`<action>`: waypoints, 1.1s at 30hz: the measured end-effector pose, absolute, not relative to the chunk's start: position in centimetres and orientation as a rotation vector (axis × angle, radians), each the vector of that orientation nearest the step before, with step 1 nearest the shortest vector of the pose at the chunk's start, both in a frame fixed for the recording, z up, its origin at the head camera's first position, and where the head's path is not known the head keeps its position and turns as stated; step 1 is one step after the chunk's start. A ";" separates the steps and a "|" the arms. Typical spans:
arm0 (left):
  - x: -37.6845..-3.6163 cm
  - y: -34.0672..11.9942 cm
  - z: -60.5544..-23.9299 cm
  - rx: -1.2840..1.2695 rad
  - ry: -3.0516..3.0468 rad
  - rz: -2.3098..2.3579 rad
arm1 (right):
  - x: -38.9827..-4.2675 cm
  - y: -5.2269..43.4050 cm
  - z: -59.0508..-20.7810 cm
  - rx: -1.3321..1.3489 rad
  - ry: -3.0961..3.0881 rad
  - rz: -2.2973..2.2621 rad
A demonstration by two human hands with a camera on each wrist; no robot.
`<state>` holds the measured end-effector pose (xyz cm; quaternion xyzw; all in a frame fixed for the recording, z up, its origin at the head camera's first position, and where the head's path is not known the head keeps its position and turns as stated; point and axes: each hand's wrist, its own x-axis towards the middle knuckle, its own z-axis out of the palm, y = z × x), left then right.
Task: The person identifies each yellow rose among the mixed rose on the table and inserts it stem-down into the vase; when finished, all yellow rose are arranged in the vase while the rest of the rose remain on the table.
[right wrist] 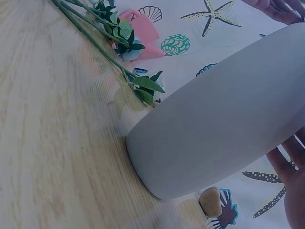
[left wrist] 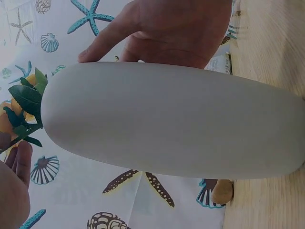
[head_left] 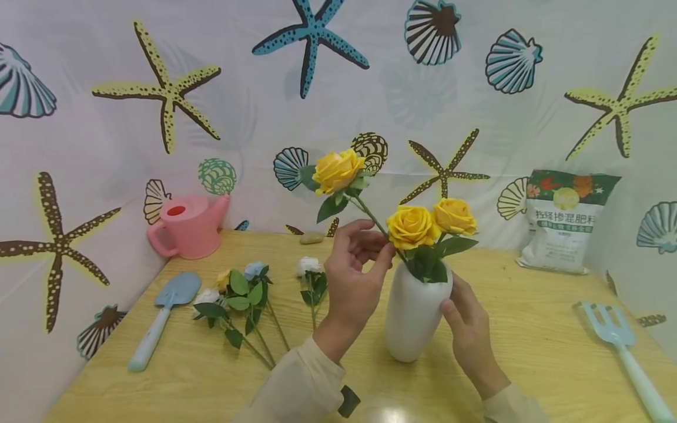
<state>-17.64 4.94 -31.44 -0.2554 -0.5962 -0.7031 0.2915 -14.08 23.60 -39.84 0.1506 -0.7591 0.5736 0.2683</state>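
My left hand (head_left: pixel 357 279) pinches the stem of a yellow rose (head_left: pixel 338 171) between thumb and fingertips, just above the mouth of a white vase (head_left: pixel 415 317). That rose leans up to the left, its lower stem end at the vase mouth. Two more yellow roses (head_left: pixel 411 227) stand in the vase with green leaves round them. Around the vase's right side, near the top, my right hand (head_left: pixel 471 335) holds it, thumb in front and fingers partly hidden behind. The right hand (left wrist: pixel 176 28) also shows beside the vase (left wrist: pixel 167 119) in the left wrist view.
Left on the wooden table (head_left: pixel 211 388) lie white, blue and yellow flowers (head_left: pixel 240 294), a single white flower (head_left: pixel 309 267), a blue trowel (head_left: pixel 168 311) and a pink watering can (head_left: pixel 193 229). A stone (head_left: pixel 312 237) sits behind. Right are a fertilizer bag (head_left: pixel 566 226) and a hand fork (head_left: pixel 621 346).
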 end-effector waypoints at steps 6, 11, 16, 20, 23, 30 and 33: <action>-17.7 4.2 -30.5 -0.658 -1.496 -1.967 | -14.0 23.5 -39.6 0.405 -2.048 1.562; -17.8 4.0 -29.0 -0.574 -1.408 -2.051 | -14.0 23.5 -39.7 0.387 -2.066 1.546; -17.8 4.2 -28.3 -0.480 -1.389 -2.137 | -14.0 23.4 -39.8 0.369 -2.073 1.548; -17.8 4.4 -28.5 -0.473 -1.410 -2.132 | -14.0 23.4 -39.8 0.371 -2.066 1.554; -17.9 4.6 -28.8 -0.510 -1.429 -2.106 | -14.1 23.4 -39.9 0.383 -2.063 1.539; -18.3 4.9 -29.2 -0.584 -1.490 -2.083 | -14.2 23.6 -39.9 0.405 -2.048 1.539; -18.4 5.0 -29.3 -0.593 -1.530 -2.080 | -14.1 23.6 -40.0 0.408 -2.044 1.541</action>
